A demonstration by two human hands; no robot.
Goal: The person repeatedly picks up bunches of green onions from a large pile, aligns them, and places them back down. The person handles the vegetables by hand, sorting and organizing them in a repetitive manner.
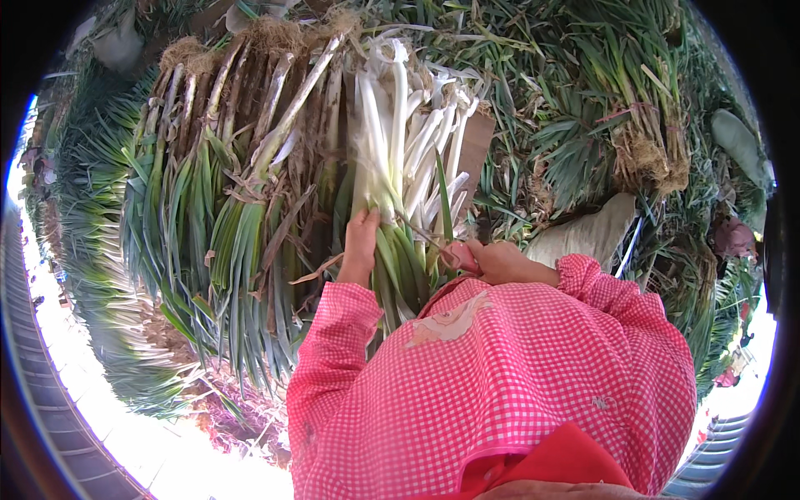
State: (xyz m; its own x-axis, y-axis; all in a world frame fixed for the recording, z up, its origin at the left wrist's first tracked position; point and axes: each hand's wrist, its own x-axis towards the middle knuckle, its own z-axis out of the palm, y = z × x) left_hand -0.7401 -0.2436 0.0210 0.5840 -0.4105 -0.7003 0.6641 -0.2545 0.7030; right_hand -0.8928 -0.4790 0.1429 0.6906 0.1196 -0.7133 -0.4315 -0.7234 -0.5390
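A pile of peeled leeks (402, 117) with bright white shanks lies in front of me, roots gone and green leaves toward my body. My left hand (362, 242) is closed round a leek at the edge of this pile, where white turns to green. In my right hand (502, 262) is a knife with a pinkish-red handle (461, 257); its thin, dark blade reaches left to the leek stems near my left fingers. The exact blade tip is hard to make out against the leaves.
Unpeeled leeks (250, 125) with brown, rooty ends lie in bundles to the left. More leeks (108, 225) line the far left. A tied bundle (650, 142) stands at the upper right above a pale sack (587, 232). Cut leaves (508, 75) cover the ground; brown cardboard (477, 146) shows beside the white shanks.
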